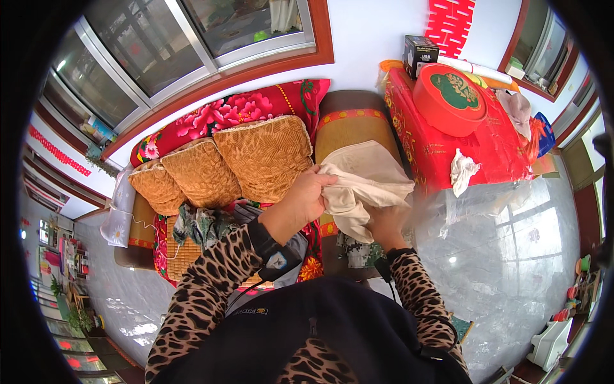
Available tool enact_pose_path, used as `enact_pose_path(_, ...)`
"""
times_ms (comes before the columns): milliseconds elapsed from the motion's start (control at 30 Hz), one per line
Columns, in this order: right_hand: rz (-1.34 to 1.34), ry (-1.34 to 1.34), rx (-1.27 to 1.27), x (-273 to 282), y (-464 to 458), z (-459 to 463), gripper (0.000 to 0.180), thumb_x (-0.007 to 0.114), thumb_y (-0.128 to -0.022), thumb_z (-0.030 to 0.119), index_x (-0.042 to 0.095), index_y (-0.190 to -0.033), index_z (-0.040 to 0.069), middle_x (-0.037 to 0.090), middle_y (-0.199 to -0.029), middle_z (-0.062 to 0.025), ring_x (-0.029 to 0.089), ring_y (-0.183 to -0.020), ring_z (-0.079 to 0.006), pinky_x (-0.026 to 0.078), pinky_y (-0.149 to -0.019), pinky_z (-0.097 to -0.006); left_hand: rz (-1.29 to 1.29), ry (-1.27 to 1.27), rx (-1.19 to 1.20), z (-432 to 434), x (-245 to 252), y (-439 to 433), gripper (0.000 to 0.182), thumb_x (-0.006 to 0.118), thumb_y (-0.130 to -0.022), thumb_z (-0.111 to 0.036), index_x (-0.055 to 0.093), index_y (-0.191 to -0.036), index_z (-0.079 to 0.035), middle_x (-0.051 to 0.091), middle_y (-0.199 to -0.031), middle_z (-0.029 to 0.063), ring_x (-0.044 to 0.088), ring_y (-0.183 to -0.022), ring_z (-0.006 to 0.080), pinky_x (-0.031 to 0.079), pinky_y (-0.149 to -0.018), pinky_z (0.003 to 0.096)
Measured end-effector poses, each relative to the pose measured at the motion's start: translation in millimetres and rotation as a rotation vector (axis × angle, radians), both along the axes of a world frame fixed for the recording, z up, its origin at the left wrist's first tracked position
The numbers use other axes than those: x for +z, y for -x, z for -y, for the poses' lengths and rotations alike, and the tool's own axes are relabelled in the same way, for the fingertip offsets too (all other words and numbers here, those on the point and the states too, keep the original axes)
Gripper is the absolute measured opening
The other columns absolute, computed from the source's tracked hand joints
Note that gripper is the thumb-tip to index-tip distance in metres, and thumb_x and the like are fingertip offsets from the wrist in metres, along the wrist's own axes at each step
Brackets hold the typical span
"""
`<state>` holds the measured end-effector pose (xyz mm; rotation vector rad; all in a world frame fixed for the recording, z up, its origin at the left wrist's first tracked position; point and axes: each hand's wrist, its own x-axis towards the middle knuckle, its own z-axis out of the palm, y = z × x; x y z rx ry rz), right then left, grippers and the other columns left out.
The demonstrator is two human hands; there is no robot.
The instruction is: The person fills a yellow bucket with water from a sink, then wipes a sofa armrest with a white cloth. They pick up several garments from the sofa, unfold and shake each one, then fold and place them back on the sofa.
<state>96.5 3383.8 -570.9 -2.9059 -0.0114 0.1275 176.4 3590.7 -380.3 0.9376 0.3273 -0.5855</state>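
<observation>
A cream-coloured cloth garment (367, 180) lies bunched and partly spread over the brown padded sofa arm in front of me. My left hand (314, 189) pinches its left edge between thumb and fingers. At its lower right side, my right hand (389, 224) is blurred and partly covered by the fabric; its fingers cannot be made out. A camouflage cloth (362, 252) hangs over the sofa arm just below my right hand. Another camouflage garment (201, 225) lies crumpled on the sofa seat, left of my left forearm.
Several tan cushions (264, 156) lean along the sofa against a red floral cover (240, 108). Right of the sofa arm, a red-covered table (407, 120) holds a round red box (448, 103), a black carton (419, 55) and a crumpled white cloth (463, 170). A rolled plastic sheet (120, 206) stands far left.
</observation>
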Motion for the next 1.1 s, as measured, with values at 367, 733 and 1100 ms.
enact_pose_path(367, 0.215, -0.281, 0.186, 5.7, -6.7, 61.2, 0.019, 0.068, -0.072, 0.024, 0.074, -0.088, 0.016, 0.061, -0.101, -0.0053, 0.051, -0.109, -0.0273, 0.029, -0.098, -0.0591, 0.005, -0.034, 0.156, -61.1, 13.4, -39.3, 0.027, 0.050, -0.089, -0.004, 0.052, -0.116, 0.002, 0.062, -0.113, 0.0193, 0.062, -0.105, 0.0345, 0.049, -0.094, 0.0519)
enact_pose_path(733, 0.599, -0.390, 0.142, 317.7, -35.6, 138.4, 0.011, 0.065, -0.084, 0.001, 0.063, -0.094, -0.004, 0.063, -0.101, -0.0114, 0.058, -0.094, -0.0164, 0.045, -0.081, -0.0271, 0.261, -0.066, 0.504, -150.1, 129.6, -116.1, 0.022, 0.053, -0.090, -0.006, 0.055, -0.112, 0.000, 0.061, -0.110, 0.0158, 0.058, -0.106, 0.0317, 0.050, -0.094, 0.0494)
enact_pose_path(1100, 0.749, -0.766, 0.167, 387.1, -46.8, 124.9, 0.034, 0.060, -0.081, -0.008, 0.059, -0.113, 0.002, 0.054, -0.079, -0.0021, 0.049, -0.074, -0.0076, 0.042, -0.067, -0.0233, 0.668, -0.201, 0.529, -165.0, 243.0, -109.0, 0.023, 0.057, -0.084, 0.003, 0.053, -0.107, 0.007, 0.059, -0.105, 0.0206, 0.063, -0.094, 0.0348, 0.055, -0.088, 0.0460)
